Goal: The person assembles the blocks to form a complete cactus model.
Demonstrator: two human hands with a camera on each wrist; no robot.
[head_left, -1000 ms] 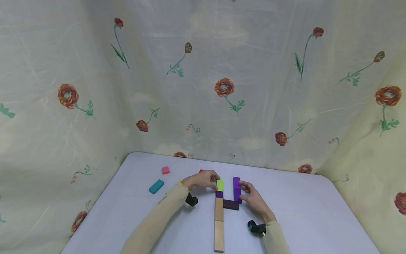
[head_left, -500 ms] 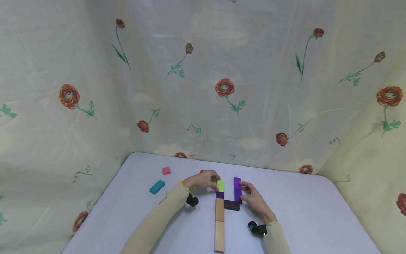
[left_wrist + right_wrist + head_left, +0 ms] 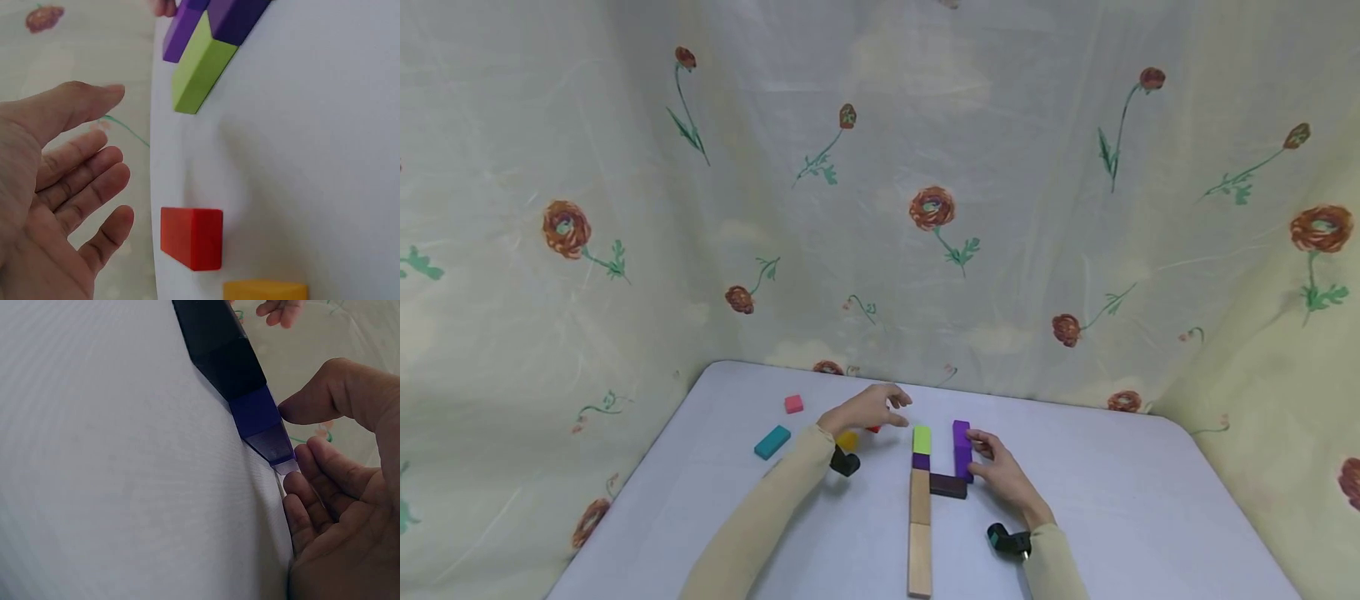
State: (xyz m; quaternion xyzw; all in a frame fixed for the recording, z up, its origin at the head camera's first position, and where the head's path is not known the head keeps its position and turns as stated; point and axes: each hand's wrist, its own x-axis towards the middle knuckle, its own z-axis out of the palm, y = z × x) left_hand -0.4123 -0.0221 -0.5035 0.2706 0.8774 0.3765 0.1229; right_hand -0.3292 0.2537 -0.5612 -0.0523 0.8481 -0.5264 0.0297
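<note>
My left hand [image 3: 867, 406] is held above the table, left of a lime green block [image 3: 922, 440], with fingers apart and nothing in them. The lime block lies at the far end of a row, in line with a short dark purple block [image 3: 921, 461] and two wooden blocks [image 3: 920, 497]. To the right, two purple blocks [image 3: 962, 434] lie end to end. Along their right side rests my right hand [image 3: 1002, 468], thumb by the nearer block and loosely bent fingertips by the farther one. A dark brown block [image 3: 948, 486] lies crosswise between the wooden row and the purple blocks.
Beneath the left hand are a red block [image 3: 194, 240] and a yellow block [image 3: 847, 441]. Farther left lie a teal block [image 3: 772, 442] and a pink block [image 3: 793, 404]. A flowered curtain [image 3: 880, 233] hangs behind the white table [image 3: 1112, 500].
My left hand has let go of the lime green block and moved up and to the left, its fingers spreading. The right hand stays in place by the purple blocks.
</note>
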